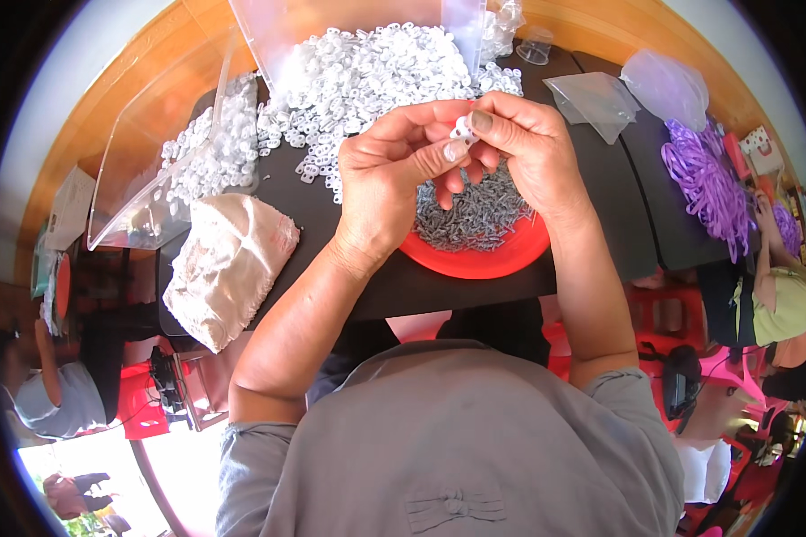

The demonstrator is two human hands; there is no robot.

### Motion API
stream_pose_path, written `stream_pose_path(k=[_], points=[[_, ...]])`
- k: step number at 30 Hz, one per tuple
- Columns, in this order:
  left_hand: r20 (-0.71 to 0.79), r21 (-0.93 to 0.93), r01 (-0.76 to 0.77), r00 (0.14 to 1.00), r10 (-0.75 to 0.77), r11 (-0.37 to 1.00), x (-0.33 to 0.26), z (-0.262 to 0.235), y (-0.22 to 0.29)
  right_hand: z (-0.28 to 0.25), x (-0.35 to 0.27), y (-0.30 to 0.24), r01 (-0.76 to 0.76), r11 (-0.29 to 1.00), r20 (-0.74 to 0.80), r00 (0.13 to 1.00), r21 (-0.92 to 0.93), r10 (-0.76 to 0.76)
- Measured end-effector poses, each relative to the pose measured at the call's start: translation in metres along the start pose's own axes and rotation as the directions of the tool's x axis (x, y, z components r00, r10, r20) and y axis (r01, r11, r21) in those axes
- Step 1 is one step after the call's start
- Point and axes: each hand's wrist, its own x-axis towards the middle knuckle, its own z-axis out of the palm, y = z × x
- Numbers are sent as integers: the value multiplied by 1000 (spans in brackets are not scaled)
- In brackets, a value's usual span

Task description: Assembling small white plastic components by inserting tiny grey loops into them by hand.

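A black table (475, 268) is spreading across the view, carrying a wide heap of white parts (367, 72) that is spilling up against a clear bin (152, 152). A folded cloth (228, 268) is lying to the left of the arms, and purple cords (707, 179) are piling up at the far right beside clear bags (600, 98). A red dish (501, 255) is sitting under the hands, holding a mound of small grey pins (475, 210).

Above that dish, the left hand (394, 174) and right hand (519, 148) are meeting, both curled nearly closed. Between their thumbs and fingertips they are pinching one small white part (462, 131), raised off the table.

That part is looking light, stiff and smooth, probably hard plastic; it is likely to slip or flick away under a loose pinch, so gripping it by its outer edges with fingertips seems best. Too much of it is hiding behind the fingers to tell its long axis or which way it is pointing.
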Motion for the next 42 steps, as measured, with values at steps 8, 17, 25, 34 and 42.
stream_pose_path(k=[8, 17, 25, 34, 42], points=[[48, -18, -69, 996, 69, 997, -1, -1, -2, 1, -2, -2, -8, 1000, 46, 999, 5, 7], [45, -26, -31, 998, 32, 999, -1, -3, 4, 1, -2, -2, -26, 999, 85, 996, 44, 22], [59, -10, -45, 997, 46, 999, 0, -6, 3, 1, -3, -4, -29, 1000, 94, 995, 12, 27], [27, -5, -50, 998, 50, 999, 0, -5, 1, -2, -2, -2, -8, 1000, 99, 995, 2, 8], [-59, 1, -58, 997, 58, 998, 0, -1, -3, -3, -2, -1, 4, 1000, 87, 996, -1, -3]])
